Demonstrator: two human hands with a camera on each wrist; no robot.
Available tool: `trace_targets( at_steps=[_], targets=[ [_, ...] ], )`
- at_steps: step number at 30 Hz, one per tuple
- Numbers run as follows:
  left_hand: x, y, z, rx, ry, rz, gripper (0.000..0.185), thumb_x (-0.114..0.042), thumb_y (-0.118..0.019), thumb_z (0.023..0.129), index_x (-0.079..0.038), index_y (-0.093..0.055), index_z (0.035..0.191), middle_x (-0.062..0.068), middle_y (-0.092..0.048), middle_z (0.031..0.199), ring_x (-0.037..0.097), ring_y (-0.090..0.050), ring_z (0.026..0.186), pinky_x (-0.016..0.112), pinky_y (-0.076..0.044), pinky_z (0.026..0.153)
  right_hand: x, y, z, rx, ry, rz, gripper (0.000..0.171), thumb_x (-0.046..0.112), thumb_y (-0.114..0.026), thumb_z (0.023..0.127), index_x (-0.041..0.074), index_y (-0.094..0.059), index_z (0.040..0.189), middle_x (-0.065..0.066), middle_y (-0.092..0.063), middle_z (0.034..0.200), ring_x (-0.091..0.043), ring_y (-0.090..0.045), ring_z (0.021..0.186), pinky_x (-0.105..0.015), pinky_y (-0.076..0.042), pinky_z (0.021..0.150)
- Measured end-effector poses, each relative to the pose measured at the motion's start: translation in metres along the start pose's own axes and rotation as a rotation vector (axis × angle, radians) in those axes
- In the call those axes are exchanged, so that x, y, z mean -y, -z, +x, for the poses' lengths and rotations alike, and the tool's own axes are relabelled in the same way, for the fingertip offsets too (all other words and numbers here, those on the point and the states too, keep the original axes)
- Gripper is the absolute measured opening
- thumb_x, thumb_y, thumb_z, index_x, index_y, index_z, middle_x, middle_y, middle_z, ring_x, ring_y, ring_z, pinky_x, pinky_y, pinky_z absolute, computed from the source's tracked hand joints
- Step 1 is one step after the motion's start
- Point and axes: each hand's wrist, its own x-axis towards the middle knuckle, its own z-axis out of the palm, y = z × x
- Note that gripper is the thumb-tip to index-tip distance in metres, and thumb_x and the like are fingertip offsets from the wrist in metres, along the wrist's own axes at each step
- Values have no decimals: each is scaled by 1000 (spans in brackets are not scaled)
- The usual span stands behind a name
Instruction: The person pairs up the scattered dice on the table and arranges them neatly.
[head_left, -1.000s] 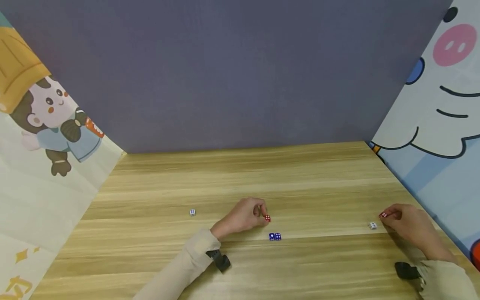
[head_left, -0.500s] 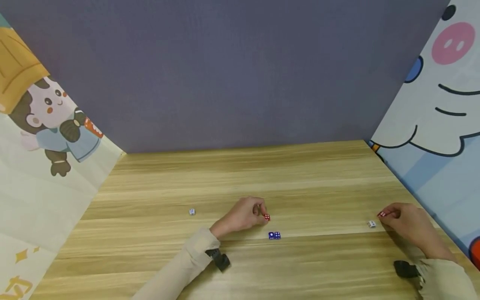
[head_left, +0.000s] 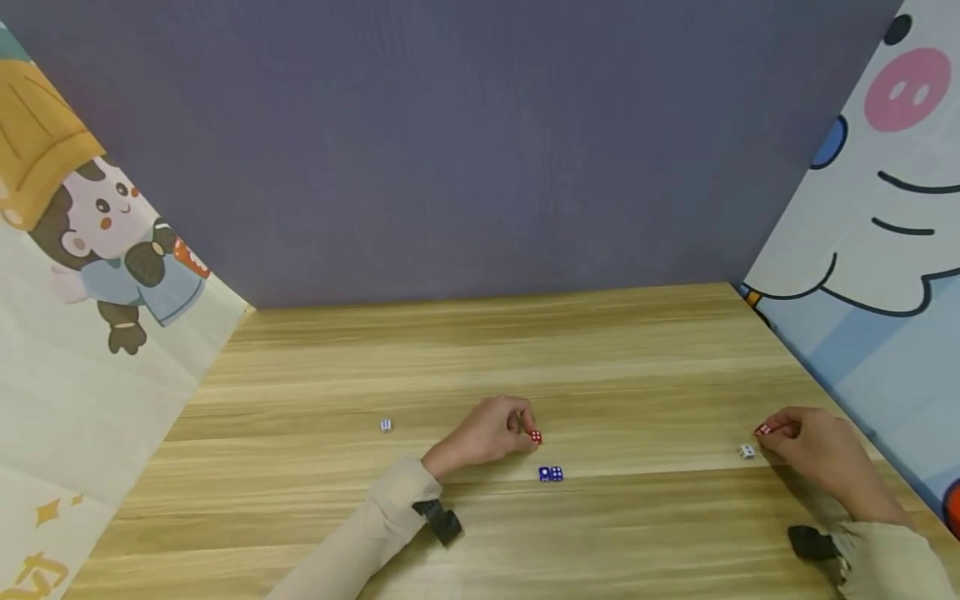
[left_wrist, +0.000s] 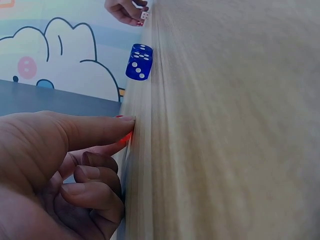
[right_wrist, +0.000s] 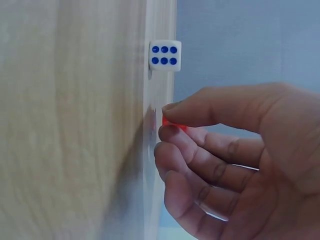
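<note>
Near the middle of the table, my left hand (head_left: 489, 429) pinches a red die (head_left: 536, 437) between thumb and index finger. Just in front of it, two blue dice (head_left: 551, 474) sit side by side on the wood; the left wrist view shows them beyond the fingertips. At the right, my right hand (head_left: 821, 450) pinches another red die (head_left: 763, 430), mostly covered by the thumb and fingers in the right wrist view. Beside those fingertips lies a white die (right_wrist: 165, 55) with blue pips, six facing that camera.
Another white die (head_left: 386, 426) lies left of my left hand. The wooden table (head_left: 480, 350) meets a dark grey panel (head_left: 480, 150) at the back. Printed cartoon sheets (head_left: 862, 250) close off both sides, the right one close to my right hand.
Both hands keep their pinch on the red dice and stay almost in place. The whole head view shifts slightly; the blue and white dice stay put on the table.
</note>
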Motion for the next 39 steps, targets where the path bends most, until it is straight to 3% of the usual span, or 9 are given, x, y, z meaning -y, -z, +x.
trace_targets(
  at_steps=[16,23,31,39],
  targets=[
    [2,-6,-1,8,-2,-1,13,-13,-81,84,-13,-67,84,-7,-56,66,3,-46,56,19,-38,54,22,5,-6,-16,7,12,15,16,-73,89,2,-73,92,-1,-68,77,-16,-60,65,-33,-47,54],
    [0,-9,1,13,-11,-7,13,-13,-81,84,-12,-67,84,-6,-56,65,3,-46,56,19,-39,54,36,6,-7,-83,73,13,14,15,-74,88,3,-72,93,2,-67,77,-1,-56,62,-26,-44,52],
    [-1,-4,0,7,-1,0,14,-12,-81,84,-13,-67,84,-5,-59,69,3,-45,57,19,-38,54,75,8,8,-86,197,46,9,10,-75,87,6,-72,95,3,-68,79,-5,-59,65,-25,-44,52],
    [1,-2,0,-4,-5,13,14,-13,-81,83,-13,-67,84,-6,-59,69,3,-46,57,19,-38,55,123,-1,26,-12,308,91,9,9,-76,86,11,-72,95,9,-66,78,-4,-60,68,-25,-50,59]
  ],
)
